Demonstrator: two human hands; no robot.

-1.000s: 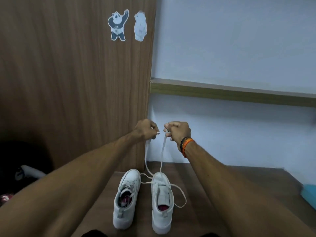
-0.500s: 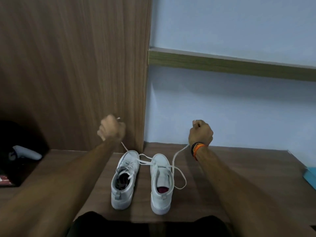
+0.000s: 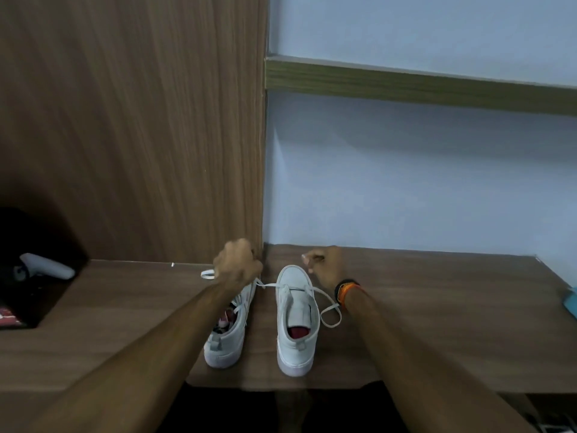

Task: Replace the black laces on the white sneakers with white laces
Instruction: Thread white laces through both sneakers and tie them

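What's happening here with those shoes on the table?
A person is lacing a pair of white sneakers that stand side by side on a wooden table. The left hand and the right hand each grip an end of a white lace, which runs through the front eyelets of the right sneaker. A slack loop of it lies beside that shoe. The left sneaker sits partly under the left forearm. No black laces are in sight.
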